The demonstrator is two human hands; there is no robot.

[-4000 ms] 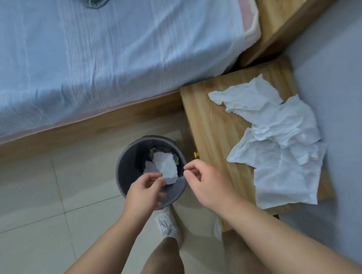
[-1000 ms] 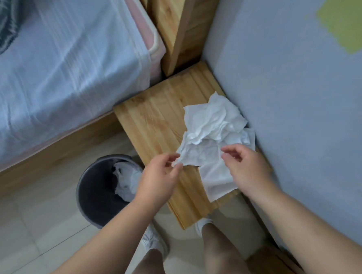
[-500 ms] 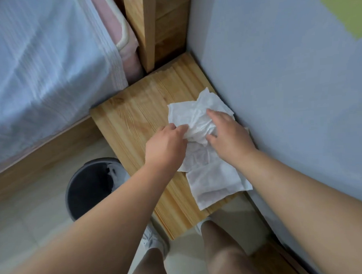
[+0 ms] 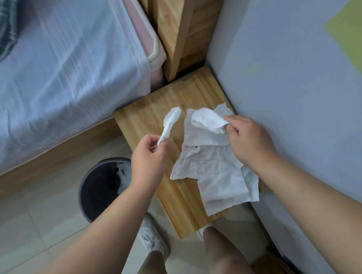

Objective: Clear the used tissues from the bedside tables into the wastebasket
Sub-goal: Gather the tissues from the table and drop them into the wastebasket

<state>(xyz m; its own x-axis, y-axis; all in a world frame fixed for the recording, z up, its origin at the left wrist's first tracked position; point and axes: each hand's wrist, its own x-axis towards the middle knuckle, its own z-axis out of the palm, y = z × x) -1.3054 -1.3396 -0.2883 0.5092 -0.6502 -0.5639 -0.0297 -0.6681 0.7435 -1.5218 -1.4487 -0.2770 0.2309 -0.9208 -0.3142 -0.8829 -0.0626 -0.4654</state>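
Tissues (image 4: 207, 119) in left grip (image 4: 148, 158), right grip (image 4: 250, 141)

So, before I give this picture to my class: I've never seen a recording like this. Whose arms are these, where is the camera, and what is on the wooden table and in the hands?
There is no machine here. The arms belong to a person wearing a camera on the head, so this single picture looks forward and down at their own hands. The left hand pinches a twisted strip of tissue. The right hand pinches a crumpled tissue by its edge. More flat tissues lie overlapping on the wooden bedside table, which stands between the bed and the wall. On the floor beside the table stands a dark wastebasket with a wad of tissue already inside.
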